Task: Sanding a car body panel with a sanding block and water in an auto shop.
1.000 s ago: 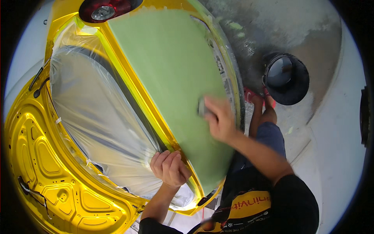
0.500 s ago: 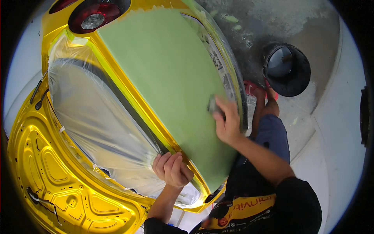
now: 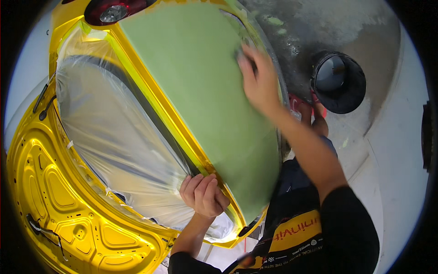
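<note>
A large car body panel [image 3: 196, 91] has a matte, pale green surface with a bright yellow edge strip [image 3: 157, 98] along its left side. My right hand [image 3: 262, 82] lies over the upper right part of the green surface, closed around a small dark grey sanding pad [image 3: 240, 55], which is blurred and partly hidden by the fingers. At the near end of the yellow strip, my left hand [image 3: 204, 195] is closed with its fingers curled on the edge. Beside it, clear plastic sheeting [image 3: 123, 137] is taped over the opening with yellow-green tape [image 3: 125, 68].
A raised yellow lid [image 3: 68, 196] with stamped hollows stands at the lower left. One red tail light [image 3: 114, 13] is at the top. On the wet concrete floor [image 3: 356, 27], a black bucket [image 3: 350, 98] holding liquid stands to the right, close to my feet.
My right hand has slid the sanding pad away from me, up along the right side of the green panel. My left hand stays on the yellow edge.
</note>
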`<state>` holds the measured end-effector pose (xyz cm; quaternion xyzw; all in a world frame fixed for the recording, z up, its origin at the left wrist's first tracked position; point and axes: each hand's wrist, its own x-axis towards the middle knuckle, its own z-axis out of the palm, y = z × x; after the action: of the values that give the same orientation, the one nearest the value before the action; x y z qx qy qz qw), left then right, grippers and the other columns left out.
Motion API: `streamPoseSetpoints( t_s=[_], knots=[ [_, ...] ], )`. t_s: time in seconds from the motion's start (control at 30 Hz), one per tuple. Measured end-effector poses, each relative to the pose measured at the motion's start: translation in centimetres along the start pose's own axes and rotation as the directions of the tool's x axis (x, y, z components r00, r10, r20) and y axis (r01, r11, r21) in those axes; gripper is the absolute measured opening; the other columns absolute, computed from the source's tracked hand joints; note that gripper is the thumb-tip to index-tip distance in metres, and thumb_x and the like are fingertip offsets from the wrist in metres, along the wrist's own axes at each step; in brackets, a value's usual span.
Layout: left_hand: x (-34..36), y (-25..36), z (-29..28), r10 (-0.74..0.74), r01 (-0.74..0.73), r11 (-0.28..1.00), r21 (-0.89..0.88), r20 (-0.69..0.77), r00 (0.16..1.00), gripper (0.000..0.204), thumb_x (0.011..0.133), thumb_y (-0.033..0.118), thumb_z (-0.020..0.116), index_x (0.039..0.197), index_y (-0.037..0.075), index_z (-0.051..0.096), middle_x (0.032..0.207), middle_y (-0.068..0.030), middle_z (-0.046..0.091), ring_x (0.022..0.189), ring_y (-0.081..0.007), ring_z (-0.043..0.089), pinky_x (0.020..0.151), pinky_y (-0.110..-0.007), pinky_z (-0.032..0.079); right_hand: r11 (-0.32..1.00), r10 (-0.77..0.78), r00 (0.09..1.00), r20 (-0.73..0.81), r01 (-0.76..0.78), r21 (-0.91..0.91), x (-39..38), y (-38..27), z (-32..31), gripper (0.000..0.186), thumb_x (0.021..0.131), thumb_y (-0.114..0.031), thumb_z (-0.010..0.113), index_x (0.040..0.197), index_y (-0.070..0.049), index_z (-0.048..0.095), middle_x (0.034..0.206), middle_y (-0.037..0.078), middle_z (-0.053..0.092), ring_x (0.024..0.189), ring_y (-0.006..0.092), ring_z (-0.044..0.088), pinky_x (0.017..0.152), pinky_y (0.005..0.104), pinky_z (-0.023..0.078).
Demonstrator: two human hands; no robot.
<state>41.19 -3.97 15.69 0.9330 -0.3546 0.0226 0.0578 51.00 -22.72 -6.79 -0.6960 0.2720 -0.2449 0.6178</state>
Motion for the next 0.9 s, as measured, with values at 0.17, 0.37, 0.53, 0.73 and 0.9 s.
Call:
streamPoseSetpoints(
  t_s=[0.17,0.37,0.53,0.73,0.9],
  knots=[
    [0.4,0.4,1.0,-0.013,0.013,1.000,-0.003,-0.077,0.997,0.019,0.084,0.004,0.059,0.103,0.007,0.065,0.098,-0.0067,0.073,0.094,-0.0298,0.064,0.094,-0.048,0.048,0.990,0.138,0.957,0.255,-0.123,-0.075,15.1,-0.3,5.5,0.029,0.101,-0.019,0.060,0.121,0.002,0.065,0.116,0.026,0.069,0.109,0.0440,0.065,0.095,0.0471,0.050],
    [-0.3,0.2,0.2,-0.018,0.017,1.000,-0.002,-0.027,0.999,0.019,0.084,0.004,0.059,0.102,0.006,0.065,0.099,-0.0084,0.074,0.095,-0.0306,0.064,0.094,-0.048,0.048,0.996,-0.088,0.994,-0.070,0.086,-0.037,5.7,0.3,3.2,0.018,0.092,-0.017,0.068,0.101,-0.003,0.069,0.099,0.020,0.071,0.088,0.0405,0.066,0.077,0.0486,0.052],
    [0.2,0.8,0.9,-0.033,0.031,0.999,-0.025,-0.078,0.996,0.020,0.084,0.004,0.057,0.102,0.006,0.065,0.098,-0.0083,0.074,0.095,-0.0306,0.064,0.096,-0.049,0.049,0.980,0.151,0.981,0.120,-0.132,-0.149,15.0,0.4,6.4,0.029,0.101,-0.020,0.058,0.119,0.002,0.066,0.112,0.028,0.070,0.106,0.0432,0.067,0.093,0.0462,0.051],
    [-0.4,0.4,-0.3,-0.016,0.016,0.999,-0.029,-0.024,1.000,0.020,0.090,0.000,0.053,0.107,0.002,0.063,0.101,-0.0137,0.072,0.101,-0.0349,0.061,0.098,-0.051,0.048,0.988,0.144,0.982,0.125,-0.137,-0.066,11.5,-2.2,5.2,0.029,0.100,-0.019,0.058,0.115,0.004,0.068,0.107,0.029,0.070,0.104,0.0428,0.067,0.093,0.0478,0.051],
    [-0.6,0.0,0.7,-0.028,0.028,1.000,-0.009,-0.009,1.000,0.020,0.089,-0.001,0.053,0.106,0.001,0.064,0.101,-0.0130,0.072,0.099,-0.0348,0.062,0.099,-0.050,0.048,0.996,0.020,0.998,0.055,-0.015,-0.087,9.7,-6.1,9.1,0.026,0.099,-0.016,0.061,0.114,0.003,0.069,0.108,0.027,0.070,0.103,0.0414,0.068,0.093,0.0488,0.052]
  ],
)
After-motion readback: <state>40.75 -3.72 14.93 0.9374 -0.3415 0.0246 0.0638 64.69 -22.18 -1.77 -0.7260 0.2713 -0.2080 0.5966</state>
